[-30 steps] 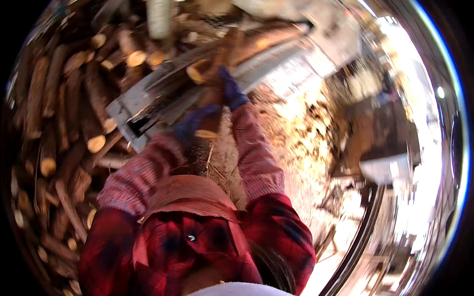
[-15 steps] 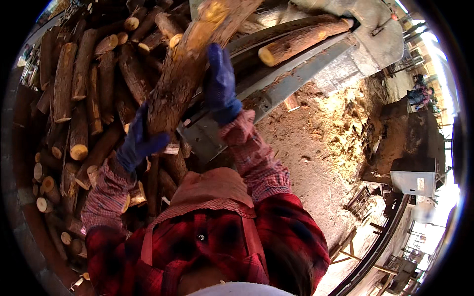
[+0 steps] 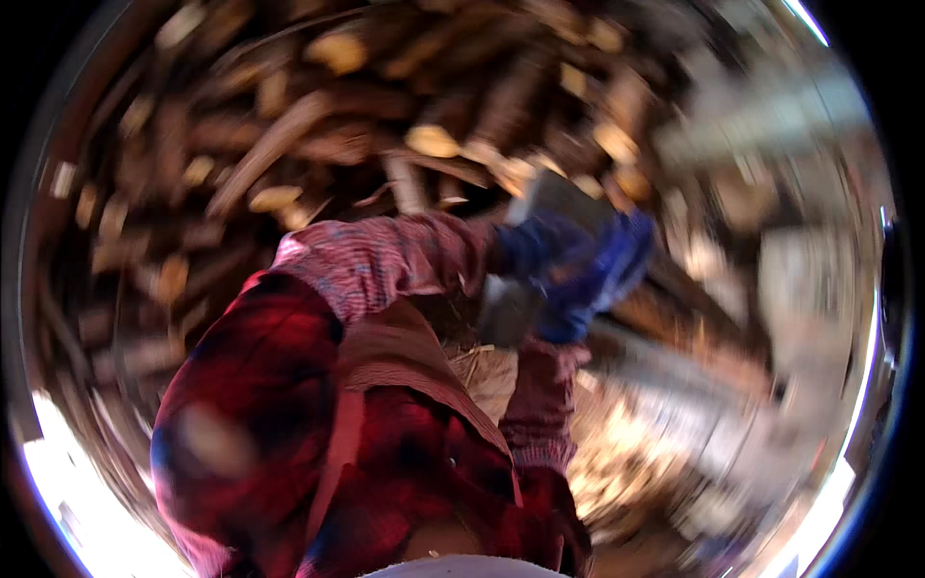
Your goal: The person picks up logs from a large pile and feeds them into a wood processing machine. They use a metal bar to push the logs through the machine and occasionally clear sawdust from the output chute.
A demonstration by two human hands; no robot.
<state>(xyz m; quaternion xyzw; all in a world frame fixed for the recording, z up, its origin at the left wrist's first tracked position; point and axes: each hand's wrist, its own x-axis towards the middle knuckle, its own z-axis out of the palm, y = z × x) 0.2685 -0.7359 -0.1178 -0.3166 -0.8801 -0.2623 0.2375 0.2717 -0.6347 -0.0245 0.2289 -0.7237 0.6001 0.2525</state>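
Two blue-gloved hands meet at the centre of a badly blurred frame: the left hand [image 3: 535, 249] and the right hand [image 3: 597, 279] close together, both seemingly on a pale grey length of wood [image 3: 525, 289] that runs down between them, its upper end [image 3: 554, 193] showing just above the gloves. The motion smear hides the fingers, so whether either grip is closed on the piece cannot be told for sure. Half a second ago the log stood tall, lifted high between the two hands with the metal trough of the machine to the right; now the view has swung left, the hands have drawn in together at chest height, and the stacked firewood [image 3: 318, 125] fills the background. The red plaid shirt [image 3: 260, 385] and striped sleeve [image 3: 385, 260] crowd the foreground. Judging by this, the log is mid-swing, being carried across rather than set down.
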